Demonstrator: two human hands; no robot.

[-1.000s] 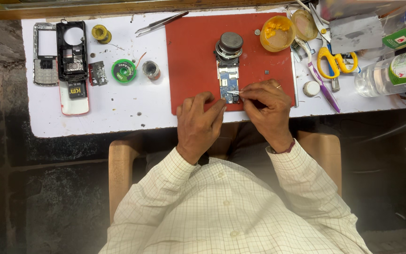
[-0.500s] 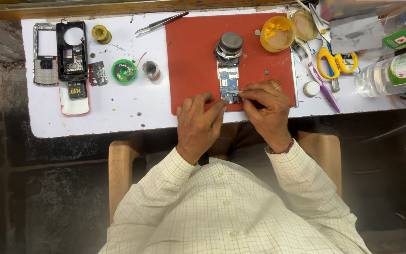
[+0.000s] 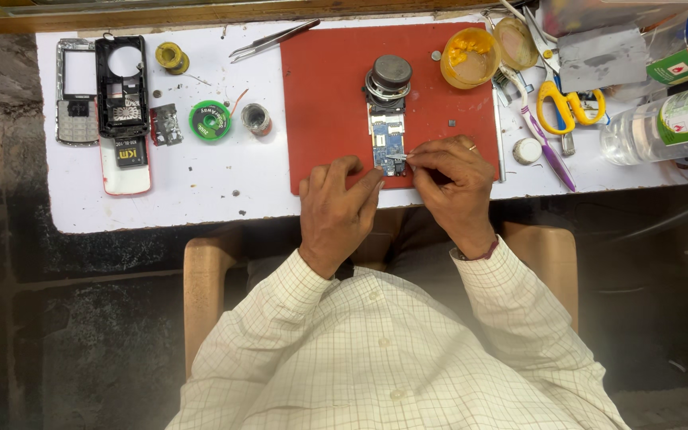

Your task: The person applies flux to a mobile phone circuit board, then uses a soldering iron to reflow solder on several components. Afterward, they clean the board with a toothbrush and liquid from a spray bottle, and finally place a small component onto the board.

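Scissors (image 3: 564, 104) rt, tweezers (image 3: 272, 37) + solder spool (image 3: 210, 121) lft.

The person wears a long-sleeved, cream-white cotton shirt (image 3: 392, 350) crossed by a fine grid of thin dark check lines, with small pale buttons running down its middle. Its buttoned cuffs close at both wrists, leaving the left hand (image 3: 338, 213) and the right hand (image 3: 457, 185) bare. A thin reddish thread band (image 3: 483, 254) circles the right wrist, and a slim metal ring (image 3: 471, 147) sits on one of the right hand's fingers.
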